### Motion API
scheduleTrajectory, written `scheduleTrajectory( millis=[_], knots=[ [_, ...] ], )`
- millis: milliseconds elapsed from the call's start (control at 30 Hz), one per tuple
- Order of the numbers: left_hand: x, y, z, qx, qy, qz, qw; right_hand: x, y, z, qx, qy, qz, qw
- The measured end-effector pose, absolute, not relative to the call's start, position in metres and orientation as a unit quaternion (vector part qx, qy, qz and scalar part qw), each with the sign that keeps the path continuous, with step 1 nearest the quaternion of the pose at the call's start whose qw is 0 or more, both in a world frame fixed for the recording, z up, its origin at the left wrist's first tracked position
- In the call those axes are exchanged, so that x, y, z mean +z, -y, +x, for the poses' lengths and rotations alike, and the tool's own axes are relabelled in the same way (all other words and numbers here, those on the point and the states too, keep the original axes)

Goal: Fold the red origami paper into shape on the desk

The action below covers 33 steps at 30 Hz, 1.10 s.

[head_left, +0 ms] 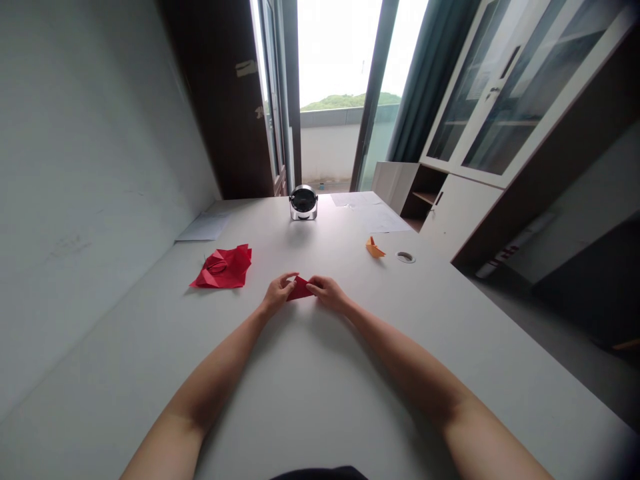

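Observation:
A small folded piece of red paper (301, 289) lies on the white table (300, 373) in front of me. My left hand (278, 292) pinches its left side with fingers closed. My right hand (327, 292) pinches its right side, fingers pressed together on the paper. Both forearms stretch forward over the table.
A pile of red folded paper (223, 268) lies to the left. An orange folded paper piece (374, 248) sits to the right, near a round cable hole (405, 257). A small round black-and-silver device (303, 203) and white sheets (204, 227) lie farther back. A cabinet (480, 133) stands at the right.

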<state>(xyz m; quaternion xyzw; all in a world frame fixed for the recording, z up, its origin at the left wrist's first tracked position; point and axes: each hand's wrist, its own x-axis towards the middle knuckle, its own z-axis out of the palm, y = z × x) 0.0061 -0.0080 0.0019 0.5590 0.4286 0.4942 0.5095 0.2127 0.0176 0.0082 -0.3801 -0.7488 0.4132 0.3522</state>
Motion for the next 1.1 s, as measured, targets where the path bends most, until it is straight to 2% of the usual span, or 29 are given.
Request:
scheduleTrajectory(
  millis=[133,733,1000,1100],
  knots=[
    [0.005,0.011,0.006,0.471,-0.443,0.603,0.467,0.007,-0.017,0.214,0.398,0.763,-0.377,0.343],
    [0.0,0.009,0.008,0.462,-0.453,0.628,0.433,0.008,-0.014,0.214,0.417,0.775,-0.355,0.315],
    [-0.006,0.001,0.004,0.51,-0.444,0.585,0.448,0.012,-0.015,0.215,0.571,0.663,-0.295,0.384],
    [-0.008,-0.001,0.004,0.51,-0.441,0.571,0.468,0.012,-0.015,0.216,0.589,0.645,-0.29,0.392]
  ],
)
